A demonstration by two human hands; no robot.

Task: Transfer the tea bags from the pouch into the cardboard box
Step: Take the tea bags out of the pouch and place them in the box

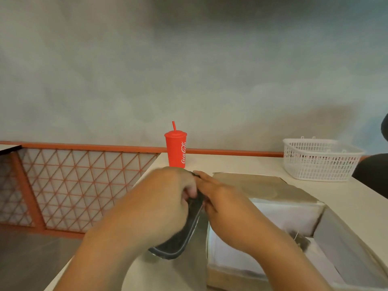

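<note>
My left hand (163, 198) and right hand (227, 205) both clutch the dark pouch (184, 238), curled fingers (189, 190) hiding its mouth, just beside the cardboard box (340, 238), close to the left edge of the bench (231, 162).

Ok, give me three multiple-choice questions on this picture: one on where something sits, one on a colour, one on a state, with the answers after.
1. Where is the white plastic basket?
A) on the floor
B) hanging on the wall
C) on the table, far right, beyond the cardboard box

2. What colour is the Coca-Cola cup?
A) blue
B) red
C) white

3. What state is the cardboard box in?
A) open at the top
B) shut with its flaps down
C) flattened

Answers:
1 C: the basket stands on the tabletop behind the box's far flap.
2 B: the cup, its lid and its straw are all red.
3 A: the flaps are folded outward and the pale inside shows.
</note>
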